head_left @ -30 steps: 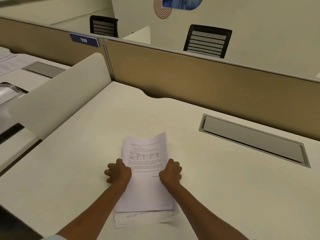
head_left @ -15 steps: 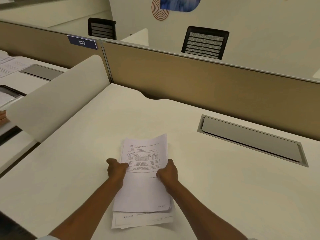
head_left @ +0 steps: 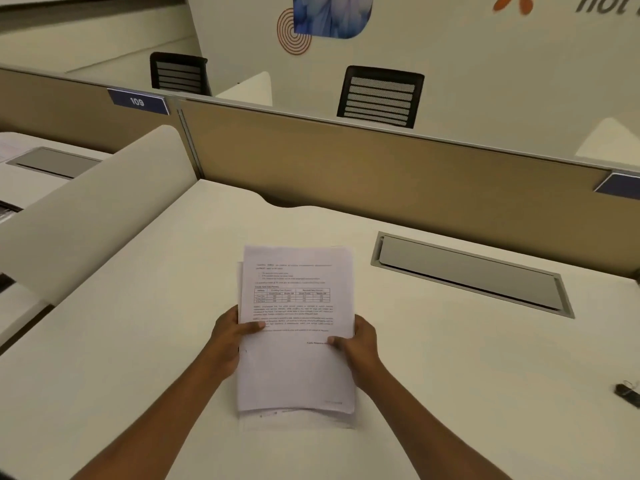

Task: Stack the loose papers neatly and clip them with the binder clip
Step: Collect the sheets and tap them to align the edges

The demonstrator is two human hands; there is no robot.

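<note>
A stack of printed white papers (head_left: 296, 368) is held over the middle of the white desk (head_left: 138, 341), its top sheet showing text and a small table. My left hand (head_left: 228, 337) grips the stack's left edge, thumb on top. My right hand (head_left: 356, 344) grips the right edge the same way. A few lower sheets stick out unevenly at the bottom and left. A small black binder clip (head_left: 627, 395) lies on the desk at the far right edge of view, well away from both hands.
A grey cable hatch (head_left: 471, 275) is set into the desk behind and right of the papers. A tan partition (head_left: 381, 174) runs along the back, a white curved divider (head_left: 93, 209) on the left. Two black chairs stand beyond.
Both hands have closed on the sides of the papers and lifted and straightened the stack from lying askew on the desk. The view has shifted, bringing the binder clip in.
</note>
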